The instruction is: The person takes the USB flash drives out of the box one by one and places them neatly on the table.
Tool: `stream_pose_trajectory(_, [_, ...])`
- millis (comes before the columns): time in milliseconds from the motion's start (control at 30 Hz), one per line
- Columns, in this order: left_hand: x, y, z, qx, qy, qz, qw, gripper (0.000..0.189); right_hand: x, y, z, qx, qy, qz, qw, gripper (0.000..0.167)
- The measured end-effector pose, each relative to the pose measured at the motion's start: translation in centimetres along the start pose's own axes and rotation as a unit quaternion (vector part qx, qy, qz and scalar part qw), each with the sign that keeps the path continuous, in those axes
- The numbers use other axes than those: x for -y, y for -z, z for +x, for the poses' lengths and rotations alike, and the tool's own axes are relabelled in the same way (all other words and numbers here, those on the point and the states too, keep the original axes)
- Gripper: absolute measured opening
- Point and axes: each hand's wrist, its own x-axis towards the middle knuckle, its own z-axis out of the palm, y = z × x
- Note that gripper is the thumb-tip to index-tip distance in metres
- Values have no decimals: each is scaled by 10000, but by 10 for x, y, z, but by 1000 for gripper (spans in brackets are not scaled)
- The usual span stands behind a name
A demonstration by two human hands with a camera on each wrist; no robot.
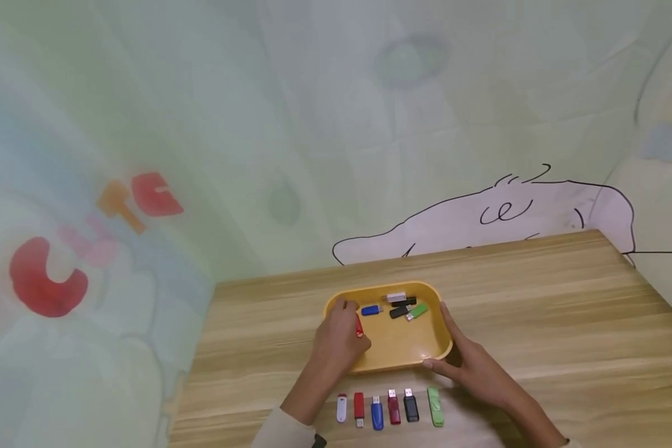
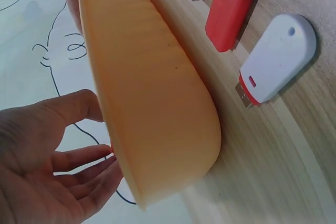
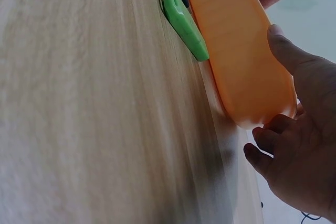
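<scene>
My left hand (image 1: 340,336) reaches over the left side of a yellow plastic tray (image 1: 394,362), thumb and fingers curled about a red USB stick (image 1: 359,326). The left wrist view shows only a speck of red by those fingertips; the tray wall hides the rest. My right hand (image 1: 476,370) grips the tray's right end, thumb on the front rim and fingers round the outside. Inside the tray, toward the back, lie a blue USB stick (image 1: 371,310), a white one (image 1: 395,297), a green one (image 1: 417,311) and two black ones, the nearer (image 1: 400,312) beside the green.
In front of the tray, a row of USB sticks lies on the wooden table (image 1: 246,348): white (image 1: 341,408), red (image 1: 359,407), blue (image 1: 377,414), dark red (image 1: 394,407), black (image 1: 411,406) and green (image 1: 435,407). A printed curtain (image 1: 313,155) hangs behind the table's back edge.
</scene>
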Motion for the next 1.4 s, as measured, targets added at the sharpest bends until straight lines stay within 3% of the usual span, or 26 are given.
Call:
stream_pose_trajectory(267, [5, 8, -9, -38, -69, -208, 9998, 59, 3, 0, 3, 46, -28, 49, 10000, 117])
stream_pose_trajectory(533, [9, 13, -19, -67, -342, -366, 9987, 58, 2, 2, 1, 18, -43, 7, 10000, 117])
stream_pose_trajectory(1000, [20, 22, -39, -47, -537, -379, 9978, 55, 1, 0, 0, 35, -45, -18, 10000, 116])
stream_pose_trajectory(1400, [30, 28, -64, -351, -740, -509, 9953, 57, 0, 0, 0, 13, 0, -72, 10000, 117])
